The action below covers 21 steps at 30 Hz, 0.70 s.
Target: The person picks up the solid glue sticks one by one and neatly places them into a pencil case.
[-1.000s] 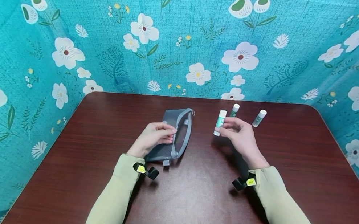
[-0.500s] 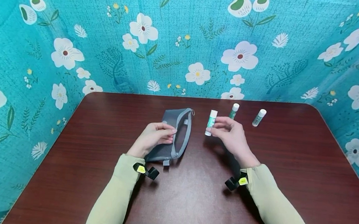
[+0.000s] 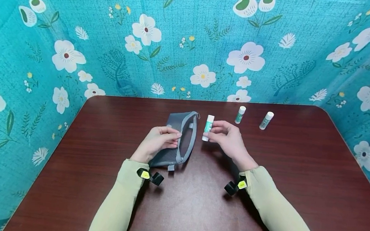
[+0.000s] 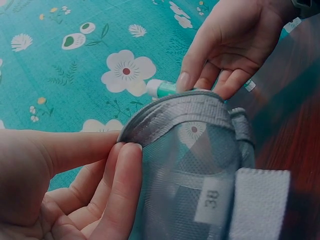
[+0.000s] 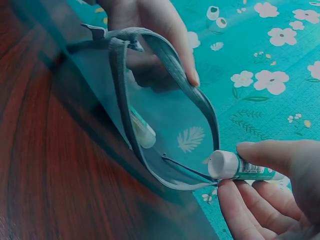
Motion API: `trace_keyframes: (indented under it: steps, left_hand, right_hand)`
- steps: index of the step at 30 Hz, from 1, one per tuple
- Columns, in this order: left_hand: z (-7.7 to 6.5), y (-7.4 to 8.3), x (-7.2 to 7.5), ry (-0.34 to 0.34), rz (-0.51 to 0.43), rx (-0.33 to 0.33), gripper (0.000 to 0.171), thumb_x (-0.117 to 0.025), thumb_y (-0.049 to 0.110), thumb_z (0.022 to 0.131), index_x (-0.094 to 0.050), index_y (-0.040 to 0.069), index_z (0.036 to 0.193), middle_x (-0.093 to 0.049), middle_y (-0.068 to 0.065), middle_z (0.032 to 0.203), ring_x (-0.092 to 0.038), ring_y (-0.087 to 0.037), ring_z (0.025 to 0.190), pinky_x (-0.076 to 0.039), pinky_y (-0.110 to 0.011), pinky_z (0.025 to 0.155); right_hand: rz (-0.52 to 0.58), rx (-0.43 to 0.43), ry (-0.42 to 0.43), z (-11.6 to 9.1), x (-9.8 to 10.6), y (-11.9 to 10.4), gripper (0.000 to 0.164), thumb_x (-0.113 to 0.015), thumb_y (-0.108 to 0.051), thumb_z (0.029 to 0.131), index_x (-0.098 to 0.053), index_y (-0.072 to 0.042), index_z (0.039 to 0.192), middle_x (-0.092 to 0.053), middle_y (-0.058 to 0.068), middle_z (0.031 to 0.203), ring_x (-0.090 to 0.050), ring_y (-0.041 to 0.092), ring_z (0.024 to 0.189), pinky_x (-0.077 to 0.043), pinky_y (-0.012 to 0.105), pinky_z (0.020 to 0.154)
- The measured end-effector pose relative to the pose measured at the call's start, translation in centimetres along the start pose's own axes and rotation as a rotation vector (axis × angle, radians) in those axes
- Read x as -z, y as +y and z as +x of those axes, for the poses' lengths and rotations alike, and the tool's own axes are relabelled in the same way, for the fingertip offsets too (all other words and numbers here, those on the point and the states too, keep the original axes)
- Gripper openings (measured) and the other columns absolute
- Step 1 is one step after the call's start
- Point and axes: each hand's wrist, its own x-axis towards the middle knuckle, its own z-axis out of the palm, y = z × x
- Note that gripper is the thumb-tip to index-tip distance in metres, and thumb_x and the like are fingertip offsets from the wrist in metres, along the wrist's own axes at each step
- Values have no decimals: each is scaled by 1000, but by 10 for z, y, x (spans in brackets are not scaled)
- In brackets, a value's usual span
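Note:
My left hand [image 3: 160,143] pinches the near side of the mouth of a grey mesh zip pouch [image 3: 169,158], which gapes towards the right. In the left wrist view a label marked 38 shows through the mesh. Held upright by the thumb and fingertips of my right hand [image 3: 228,139] is a white and green glue stick [image 3: 208,127], just right of the pouch mouth. In the right wrist view its white end overlaps the pouch's rim. Another glue stick [image 5: 144,133] lies inside the pouch, partly hidden by the zip edge.
Two more glue sticks stand near the back of the dark red wooden table [image 3: 181,213]: a nearer one [image 3: 240,115] behind my right hand and another [image 3: 266,120] farther right. A blue flowered cloth [image 3: 178,47] hangs beyond the table's back edge.
My right hand has carried the glue stick leftward, from beside the standing ones to the pouch mouth. My left hand and the pouch have stayed in place.

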Motion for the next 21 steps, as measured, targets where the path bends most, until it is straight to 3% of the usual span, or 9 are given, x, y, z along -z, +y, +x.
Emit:
trace_keyframes:
  steps: [11,21]
  left_hand:
    - [0,2,-3,8,-11,4,19,-71,2,95,-69,-10,111,-68,-12,86,-67,-15,71,-62,-28,72]
    - [0,3,4,34,6,-7,19,-70,3,96,-69,-9,111,-70,-12,89,-67,-16,72,-62,-29,74]
  right_hand:
    - [-22,-69,-35,1,-16,7,47,-82,-11,88,-60,1,129,-69,18,102,-72,26,81,-61,46,82]
    - [18,-73,-66,1,-32,9,47,-80,-5,87,-57,6,127,-70,17,96,-72,25,76,-62,44,79]
